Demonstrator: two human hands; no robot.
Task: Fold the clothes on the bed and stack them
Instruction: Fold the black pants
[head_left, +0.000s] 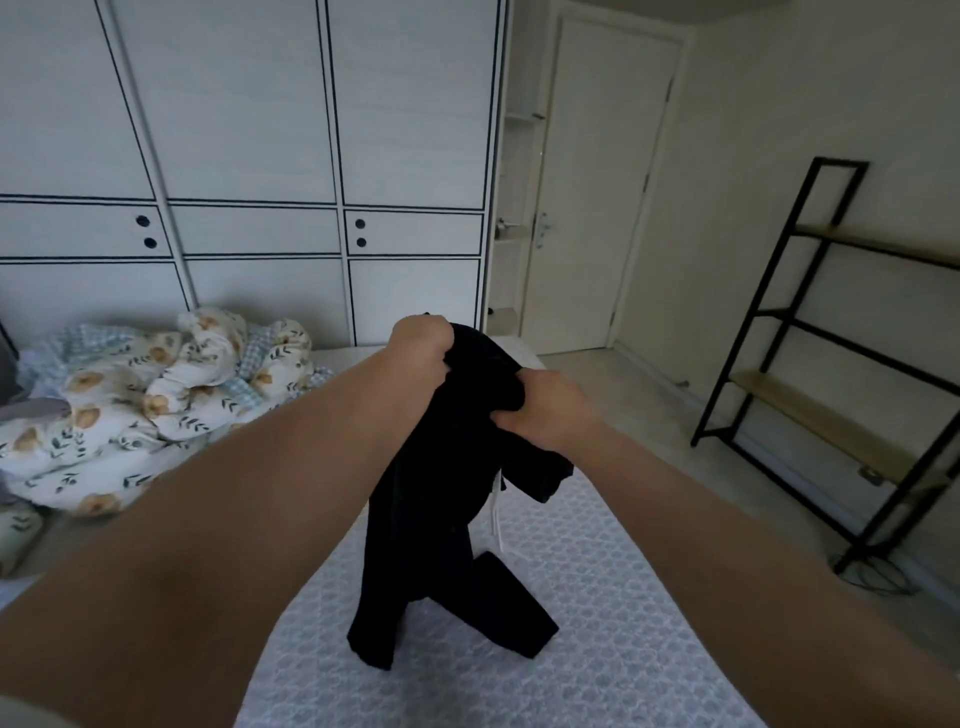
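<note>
A black garment (431, 519) with a white drawstring hangs in front of me over the bed (597, 597). My left hand (418, 345) grips its bunched top edge at the higher left. My right hand (550, 410) grips a fold of the same cloth a little lower and to the right. The garment's lower ends touch the patterned mattress, spread in two dark legs. I cannot see any folded stack in this view.
A crumpled floral duvet (140, 405) lies heaped on the bed's left side. White wardrobe doors (249, 182) stand behind the bed. A closed door (597, 208) and a black metal shelf rack (841, 364) are on the right, beyond a strip of floor.
</note>
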